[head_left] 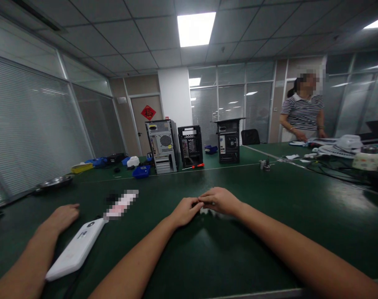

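Pinching a small pale item (209, 212) between the closed fingertips of my left hand (185, 211) and right hand (220, 200), low over the green table (270, 207) right before me, I judge it light and flimsy, best held gently by its edges.

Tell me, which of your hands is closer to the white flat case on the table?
Left. The left hand lies right of the white flat case, apart from it; the right hand touches the left's fingertips and sits farther right still.
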A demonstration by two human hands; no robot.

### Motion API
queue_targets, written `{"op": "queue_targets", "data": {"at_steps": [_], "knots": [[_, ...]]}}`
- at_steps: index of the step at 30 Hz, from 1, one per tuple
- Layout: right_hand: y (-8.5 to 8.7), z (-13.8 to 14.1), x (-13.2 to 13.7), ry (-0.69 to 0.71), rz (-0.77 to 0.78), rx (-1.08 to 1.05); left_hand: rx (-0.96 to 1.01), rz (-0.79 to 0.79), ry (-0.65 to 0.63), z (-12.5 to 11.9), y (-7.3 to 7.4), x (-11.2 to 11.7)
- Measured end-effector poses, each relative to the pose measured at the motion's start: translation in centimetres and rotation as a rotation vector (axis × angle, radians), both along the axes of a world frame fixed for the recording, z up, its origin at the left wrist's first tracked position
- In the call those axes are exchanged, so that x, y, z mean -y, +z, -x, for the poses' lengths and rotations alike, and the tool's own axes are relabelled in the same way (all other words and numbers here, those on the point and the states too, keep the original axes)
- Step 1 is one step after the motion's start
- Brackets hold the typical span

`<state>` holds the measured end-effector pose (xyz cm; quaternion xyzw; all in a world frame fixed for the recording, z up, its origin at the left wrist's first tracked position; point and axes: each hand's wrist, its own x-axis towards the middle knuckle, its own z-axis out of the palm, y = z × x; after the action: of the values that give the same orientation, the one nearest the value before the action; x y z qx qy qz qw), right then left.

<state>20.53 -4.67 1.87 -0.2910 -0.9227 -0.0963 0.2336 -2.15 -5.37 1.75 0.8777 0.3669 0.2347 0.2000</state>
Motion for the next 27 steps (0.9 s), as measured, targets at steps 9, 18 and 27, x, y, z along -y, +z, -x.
{"op": "queue_targets", "data": {"at_steps": [9,18,27], "knots": [[-0.7,0.9,1.1,-0.026,0.059,-0.023,-0.053,-0.052,0.03,0.1,-0.2,-0.1],[-0.6,1.7,1.2,-0.089,0.091,0.021,0.022,-0.052,0.027,0.3,0.0,0.0],[-0.4,0.9,1.4,-0.178,0.114,-0.052,-0.024,-0.098,0.106,0.4,0.1,-0.1]]}}
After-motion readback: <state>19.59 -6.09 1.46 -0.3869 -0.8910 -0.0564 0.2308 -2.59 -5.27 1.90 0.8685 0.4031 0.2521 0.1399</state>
